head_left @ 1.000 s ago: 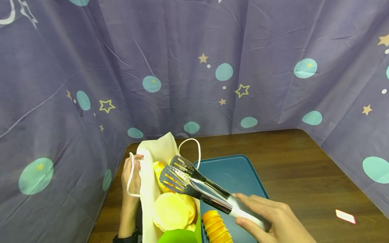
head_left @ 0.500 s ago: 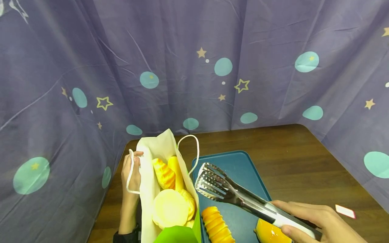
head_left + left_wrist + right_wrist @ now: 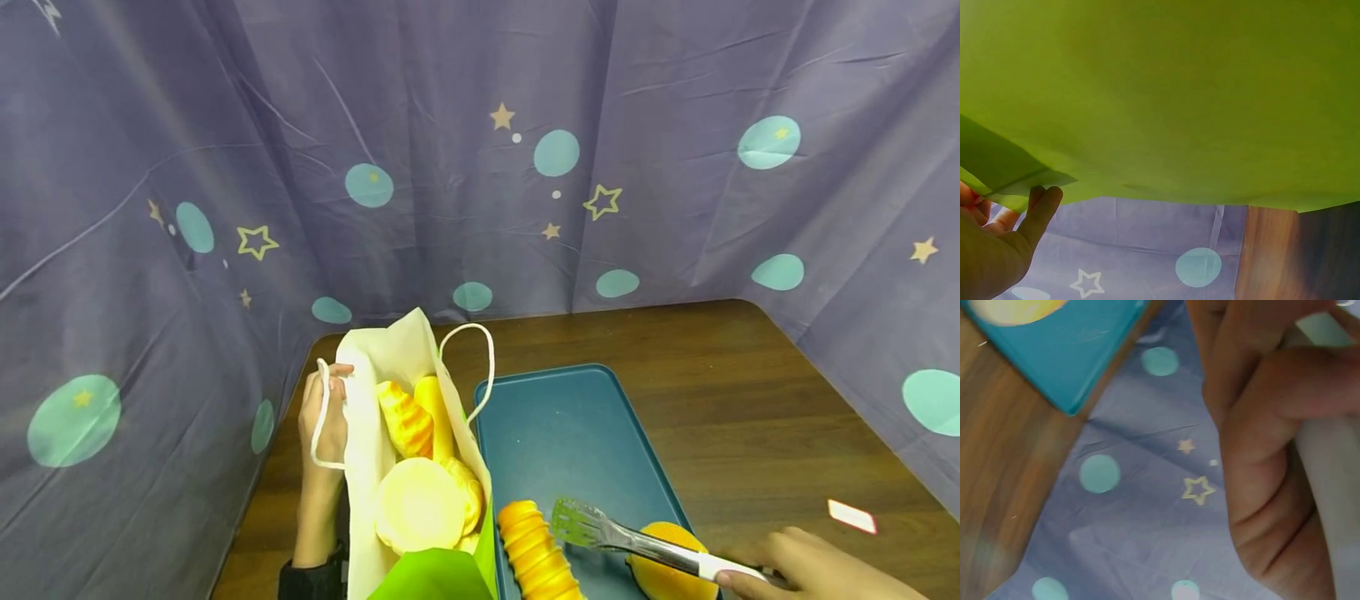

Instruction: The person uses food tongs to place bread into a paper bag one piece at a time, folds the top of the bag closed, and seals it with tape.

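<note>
My left hand (image 3: 324, 425) grips the left rim of a green paper bag (image 3: 366, 492) with a pale inside; the left wrist view shows fingers (image 3: 1042, 212) at its green edge. Inside lie a ridged bread (image 3: 406, 421), a long yellow piece (image 3: 435, 408), a pale round bun (image 3: 420, 508) and a braided bun (image 3: 468, 492) partly behind it. My right hand (image 3: 810, 567) holds metal tongs (image 3: 622, 537) by the white handle. Their slotted heads hang over a blue tray (image 3: 562, 425), beside a spiral bread roll (image 3: 538, 554). The tongs cross in front of a rounded yellow bread (image 3: 675, 587).
White cord handles (image 3: 491, 367) stand up from the bag. A small white card with a red edge (image 3: 852, 516) lies on the wooden table (image 3: 720, 375) at the right. A purple curtain (image 3: 480, 167) with stars and dots surrounds the table's back and sides.
My right hand has carried the tongs from above the bag rightward and down over the tray. The long yellow piece and the rounded yellow bread have come into view. The left hand stays put.
</note>
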### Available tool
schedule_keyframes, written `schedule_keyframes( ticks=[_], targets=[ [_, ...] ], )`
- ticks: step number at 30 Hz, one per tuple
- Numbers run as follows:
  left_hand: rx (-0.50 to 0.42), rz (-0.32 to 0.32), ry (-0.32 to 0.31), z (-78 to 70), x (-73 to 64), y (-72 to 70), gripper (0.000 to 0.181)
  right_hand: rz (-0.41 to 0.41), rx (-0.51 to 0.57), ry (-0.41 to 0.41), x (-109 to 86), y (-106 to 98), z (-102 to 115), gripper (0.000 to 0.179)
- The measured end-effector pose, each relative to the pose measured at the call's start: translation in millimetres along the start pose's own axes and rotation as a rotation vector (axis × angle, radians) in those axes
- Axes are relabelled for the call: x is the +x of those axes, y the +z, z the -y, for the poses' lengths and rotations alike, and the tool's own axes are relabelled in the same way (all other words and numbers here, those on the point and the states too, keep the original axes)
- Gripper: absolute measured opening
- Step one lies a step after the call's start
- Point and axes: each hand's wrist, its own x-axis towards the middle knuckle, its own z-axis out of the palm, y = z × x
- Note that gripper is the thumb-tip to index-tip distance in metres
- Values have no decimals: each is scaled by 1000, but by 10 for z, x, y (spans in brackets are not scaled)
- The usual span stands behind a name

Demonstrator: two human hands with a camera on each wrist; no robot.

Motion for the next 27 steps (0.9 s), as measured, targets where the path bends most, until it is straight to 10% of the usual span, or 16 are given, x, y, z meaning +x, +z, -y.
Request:
schedule_keyframes(
  ticks=[19,27],
  targets=[
    [30,22,7,15,17,-20,52,129,74,-72,348,359,-191,12],
    [8,-5,-23,-9,-15,-7,59,137,161,32,510,592,-197,11]
  ],
)
